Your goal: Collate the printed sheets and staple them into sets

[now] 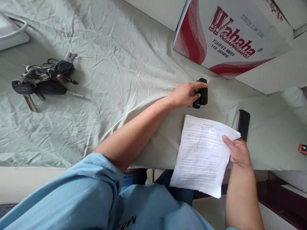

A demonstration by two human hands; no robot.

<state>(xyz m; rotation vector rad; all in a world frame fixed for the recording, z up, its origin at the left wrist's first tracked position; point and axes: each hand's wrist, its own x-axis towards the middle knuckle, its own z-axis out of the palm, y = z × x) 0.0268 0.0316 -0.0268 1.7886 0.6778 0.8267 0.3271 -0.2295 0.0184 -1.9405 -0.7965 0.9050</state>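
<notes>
Cloth-covered table (120, 48), hands (184, 94) outstretched

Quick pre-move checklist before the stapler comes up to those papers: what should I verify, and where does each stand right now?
1. Left hand on the black stapler: ok, fingers lie over its top; a full grasp cannot be confirmed.
2. Stapler resting on the green cloth, not lifted: ok.
3. Right hand holding the printed sheets at their right edge: ok, thumb on top.
4. Sheets squared up at the corner: cannot tell, edges too fine to judge.
5. Path between stapler and sheets free: ok, only bare cloth between them.
6. Black phone apart from the sheets: not ok, it lies right at their upper right corner.
</notes>
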